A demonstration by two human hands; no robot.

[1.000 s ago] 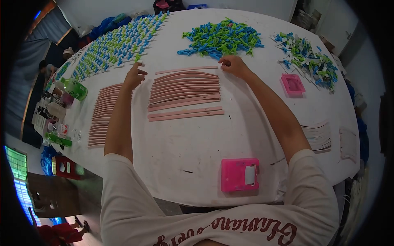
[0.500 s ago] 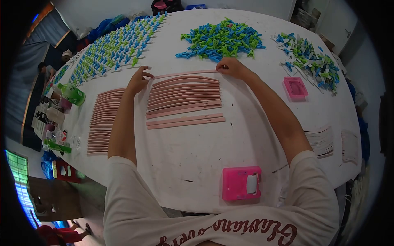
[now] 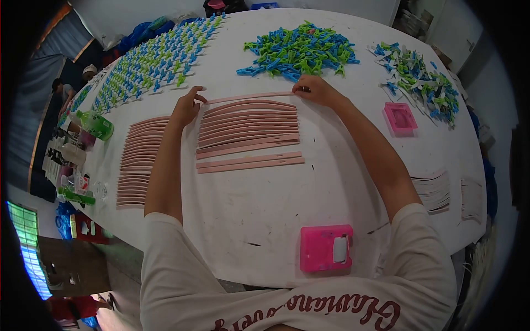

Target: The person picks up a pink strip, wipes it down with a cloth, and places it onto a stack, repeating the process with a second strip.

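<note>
**Top strip held at both ends over the row**

The person reaches across the white bench [image 3: 265, 220] with both arms. The left hand [image 3: 186, 108] is at the left end of the top strip [image 3: 248, 97], a long pink piece lying at the far edge of the strip row [image 3: 248, 127]. Its fingers [image 3: 197, 97] are curled, thumb and forefinger closing on the strip's tip. The right hand [image 3: 316, 90] rests at the strip's other end, fingers bent down and pinching or pressing that tip; the contact itself is too small to tell exactly.

The top strip lies just beyond the row, near but slightly apart from the next curved piece. Two straighter strips [image 3: 249, 162] lie a little apart on the near side of the row. A second strip stack [image 3: 138, 160] lies to the left, beside the left forearm.

The step in hand looks like placing or squaring one strip against the row, both ends controlled at once. The next move calls for keeping the two ends level, so the thin piece comes to rest parallel to its neighbours without disturbing them, then releasing both tips together.

A heap of clips [image 3: 301, 51] lies just beyond the right hand, clip rows [image 3: 154, 63] to the far left, mixed clips [image 3: 422, 80] to the right. A pink box [image 3: 326, 248] sits near the body and a small tray [image 3: 400, 117] to the right.
</note>
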